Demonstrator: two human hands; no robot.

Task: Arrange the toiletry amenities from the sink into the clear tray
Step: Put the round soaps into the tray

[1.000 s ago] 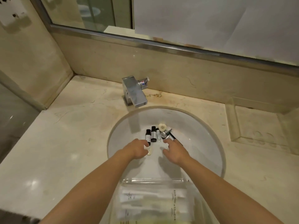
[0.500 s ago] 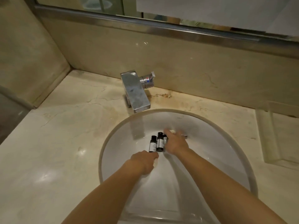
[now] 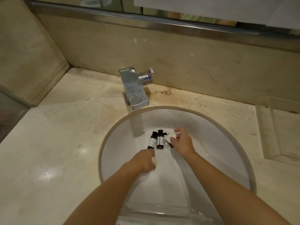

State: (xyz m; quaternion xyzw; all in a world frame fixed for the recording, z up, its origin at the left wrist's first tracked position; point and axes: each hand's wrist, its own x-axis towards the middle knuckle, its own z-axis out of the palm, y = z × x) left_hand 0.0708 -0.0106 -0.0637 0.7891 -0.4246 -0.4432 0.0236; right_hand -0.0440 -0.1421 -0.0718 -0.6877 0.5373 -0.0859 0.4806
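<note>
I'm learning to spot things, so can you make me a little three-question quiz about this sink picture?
1. True or false: the right hand holds a small round white packet.
2. How many dark little bottles lie side by side in the white round sink? A) one B) three C) six
3. Fill in: the shiny square metal tap stands ___ the sink.

Key: 1 true; 2 B; 3 behind.

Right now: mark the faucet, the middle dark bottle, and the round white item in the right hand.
faucet [image 3: 135,90], head view, on the flat top of the spout.
middle dark bottle [image 3: 160,140], head view, on its label.
round white item [image 3: 171,136], head view, on its visible face beside the fingers.
</note>
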